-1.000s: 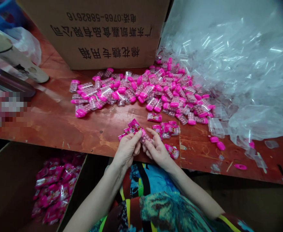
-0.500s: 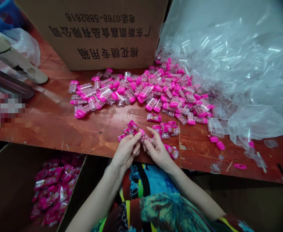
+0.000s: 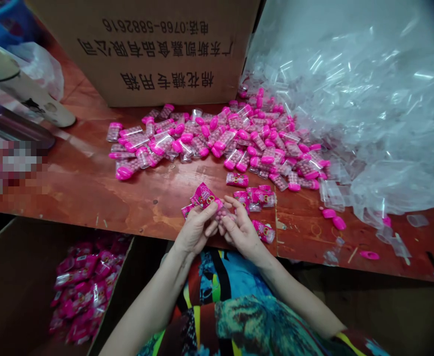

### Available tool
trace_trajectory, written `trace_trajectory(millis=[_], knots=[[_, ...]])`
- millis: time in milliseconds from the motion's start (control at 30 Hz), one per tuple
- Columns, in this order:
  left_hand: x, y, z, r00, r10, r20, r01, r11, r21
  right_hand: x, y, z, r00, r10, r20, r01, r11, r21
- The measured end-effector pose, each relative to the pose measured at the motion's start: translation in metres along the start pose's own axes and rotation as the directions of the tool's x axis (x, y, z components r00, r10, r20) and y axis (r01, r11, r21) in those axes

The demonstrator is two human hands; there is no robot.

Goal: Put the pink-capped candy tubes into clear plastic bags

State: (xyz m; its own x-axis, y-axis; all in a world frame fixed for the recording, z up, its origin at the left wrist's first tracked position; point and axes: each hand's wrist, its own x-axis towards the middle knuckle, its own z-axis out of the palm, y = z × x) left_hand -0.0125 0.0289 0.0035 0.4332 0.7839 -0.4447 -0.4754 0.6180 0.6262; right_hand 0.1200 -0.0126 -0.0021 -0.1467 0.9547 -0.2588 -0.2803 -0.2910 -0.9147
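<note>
Close to the table's front edge, both of my hands meet over one small clear candy bottle [image 3: 224, 212] filled with pink balls. Thumb and fingers of my left hand [image 3: 196, 226] pinch a pink printed sleeve [image 3: 203, 196] at the bottle's upper left end. How far the sleeve covers the bottle is hidden by my fingers. My right hand [image 3: 239, 228] is closed round the bottle's lower right part. More printed sleeves [image 3: 186, 211] lie just behind my left hand. Several sleeved bottles [image 3: 261, 197] rest beyond and beside my right hand.
A long heap of pink-capped candy bottles [image 3: 202, 133] crosses the table [image 3: 143, 207] before a cardboard box [image 3: 157, 59]. Clear plastic empties [image 3: 368, 99] pile up at right. Two tumblers [image 3: 50, 109] lie at left. Below, an open carton [image 3: 13, 287] holds sleeved bottles [image 3: 87, 287].
The pink sleeve in my left hand has turned to show more of its printed face. Both hands stay together in nearly the same place, and the view has shifted slightly.
</note>
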Motion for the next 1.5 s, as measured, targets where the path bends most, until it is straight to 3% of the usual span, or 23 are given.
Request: trace_trajectory(millis=[133, 267, 467, 533, 667, 800, 900, 1000, 1133, 1200, 1333, 1500], knots=[[-0.002, 0.000, -0.002, 1.000, -0.008, 0.013, 0.008, 1.000, -0.006, -0.002, 0.000, -0.001, 0.999, 0.032, 0.037, -0.033, 0.999, 0.012], [0.000, 0.000, 0.002, 0.998, -0.031, -0.046, 0.032, 0.999, 0.037, -0.002, 0.008, -0.002, 0.989, -0.114, -0.097, 0.086, 0.963, -0.257], [0.004, -0.005, 0.010, 0.971, -0.005, -0.238, -0.001, 1.000, -0.026, -0.006, 0.013, -0.006, 0.975, -0.215, -0.050, 0.156, 0.834, -0.530], [0.004, -0.007, 0.011, 0.964, -0.007, -0.265, 0.000, 1.000, -0.028, -0.006, 0.014, -0.005, 0.976, -0.206, -0.065, 0.150, 0.863, -0.483], [0.002, -0.011, 0.012, 0.982, -0.007, -0.191, 0.007, 1.000, -0.001, -0.004, 0.016, -0.001, 0.993, -0.077, -0.092, 0.059, 0.980, -0.190], [-0.002, -0.008, 0.011, 0.989, -0.002, -0.147, 0.011, 0.998, 0.058, 0.000, 0.009, -0.002, 0.998, 0.040, -0.047, -0.038, 0.998, 0.040], [-0.005, -0.003, 0.010, 0.996, -0.002, -0.093, 0.005, 0.999, 0.041, 0.002, 0.002, -0.005, 0.995, 0.098, -0.005, -0.097, 0.989, 0.108], [-0.005, -0.002, 0.009, 0.996, 0.010, -0.083, -0.007, 0.999, 0.043, 0.001, 0.002, -0.007, 0.997, 0.078, -0.015, -0.077, 0.997, 0.028], [-0.002, -0.007, 0.009, 0.988, -0.014, -0.153, 0.019, 0.999, 0.027, -0.001, 0.012, -0.006, 0.985, -0.121, -0.124, 0.082, 0.955, -0.285], [0.000, -0.010, 0.010, 0.984, -0.022, -0.177, 0.024, 1.000, 0.007, -0.001, 0.015, -0.006, 0.977, -0.160, -0.140, 0.101, 0.930, -0.353], [-0.001, -0.011, 0.012, 0.988, -0.028, -0.150, 0.032, 0.999, 0.024, 0.001, 0.011, -0.005, 0.994, 0.002, -0.107, -0.011, 0.996, -0.085], [-0.006, -0.013, 0.012, 0.993, 0.002, -0.120, 0.014, 0.991, 0.132, 0.003, 0.003, -0.010, 0.986, 0.161, 0.029, -0.163, 0.958, 0.235]])
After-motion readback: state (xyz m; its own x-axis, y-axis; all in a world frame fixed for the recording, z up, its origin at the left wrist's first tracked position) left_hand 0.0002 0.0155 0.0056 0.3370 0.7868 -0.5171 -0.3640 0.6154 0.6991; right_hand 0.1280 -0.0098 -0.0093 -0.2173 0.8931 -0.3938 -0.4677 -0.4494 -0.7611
